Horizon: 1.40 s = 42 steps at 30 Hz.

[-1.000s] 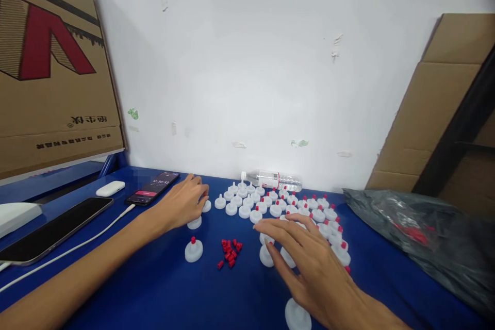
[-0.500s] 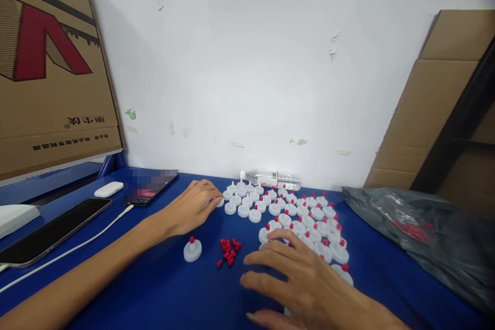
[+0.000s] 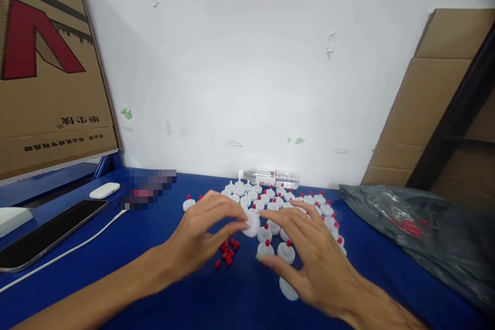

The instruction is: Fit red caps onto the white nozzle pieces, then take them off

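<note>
The white caps (image 3: 273, 204) at the centre of the frame look like smooth, slightly translucent plastic with a soft sheen; the small red pieces (image 3: 226, 256) below them are plastic too. Behind lies a bottle (image 3: 266, 178) of clear, shiny plastic. The blue tabletop (image 3: 185, 299) is smooth with a low gloss, the white wall (image 3: 240, 62) matt and scuffed. Matt brown cardboard (image 3: 50, 100) fills the upper left. At lower right, a grey bag (image 3: 444, 237) of thin plastic looks creased and glossy.
</note>
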### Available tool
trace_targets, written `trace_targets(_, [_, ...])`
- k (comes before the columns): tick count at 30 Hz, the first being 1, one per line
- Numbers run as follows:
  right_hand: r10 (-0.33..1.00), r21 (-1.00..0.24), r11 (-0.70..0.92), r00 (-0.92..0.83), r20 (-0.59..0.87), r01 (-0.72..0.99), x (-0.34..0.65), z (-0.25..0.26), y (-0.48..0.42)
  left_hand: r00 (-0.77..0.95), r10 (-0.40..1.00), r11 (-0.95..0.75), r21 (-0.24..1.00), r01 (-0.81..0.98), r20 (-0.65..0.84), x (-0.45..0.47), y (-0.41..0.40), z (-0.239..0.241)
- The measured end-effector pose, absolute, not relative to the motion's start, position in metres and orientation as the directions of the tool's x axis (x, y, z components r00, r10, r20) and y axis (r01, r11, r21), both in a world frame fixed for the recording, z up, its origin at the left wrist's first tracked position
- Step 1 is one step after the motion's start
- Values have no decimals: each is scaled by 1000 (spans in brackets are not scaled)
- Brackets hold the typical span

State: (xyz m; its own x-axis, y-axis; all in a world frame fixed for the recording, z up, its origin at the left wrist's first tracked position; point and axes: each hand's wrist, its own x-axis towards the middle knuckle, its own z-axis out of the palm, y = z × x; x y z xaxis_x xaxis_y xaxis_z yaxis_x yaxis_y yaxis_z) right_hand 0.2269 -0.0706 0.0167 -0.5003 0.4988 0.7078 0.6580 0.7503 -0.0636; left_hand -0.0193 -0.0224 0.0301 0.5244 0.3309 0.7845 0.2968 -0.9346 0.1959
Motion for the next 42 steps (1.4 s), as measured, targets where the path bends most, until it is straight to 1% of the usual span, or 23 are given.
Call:
trace_targets(4, [425,-44,793,-500,754,607,223,12,-71,513,274,-960,195,203,814,-11,-36,27])
trace_targets(7, [387,-17,787,-472,792,617,223,14,-71,534,269,-959,169,229,802,-12,-35,27])
trace_targets(10, [394,-2,747,-440,807,665,225,17,-71,591,331,-930,150,335,735,-18,-27,27])
trace_targets(14, [406,8,714,-424,810,700,227,18,-69,703,435,-883,116,454,562,-25,-15,26])
trace_targets(17, [415,1,721,-432,801,693,228,17,-68,731,505,-853,136,504,460,-26,-14,25])
trace_targets(21, [416,-11,741,-446,793,671,226,15,-69,717,578,-810,166,563,390,-24,-19,20])
trace_targets(26, [411,-7,741,-444,796,672,224,16,-70,709,608,-790,188,583,357,-20,-22,14])
trace_targets(30, [420,-14,739,-444,791,674,224,17,-70,703,589,-806,233,544,398,-18,-21,16])
trace_targets(33, [459,-41,730,-445,769,682,225,16,-69,663,567,-822,284,493,489,-18,-21,20])
trace_targets(35, [495,-59,718,-449,743,694,225,15,-68,640,531,-845,291,448,556,-19,-21,23])
trace_targets(39, [522,-74,705,-444,728,706,226,13,-67,657,377,-923,206,326,653,-19,-21,24])
trace_targets(42, [514,-79,709,-437,738,701,226,12,-67,643,338,-933,155,324,688,-19,-19,21])
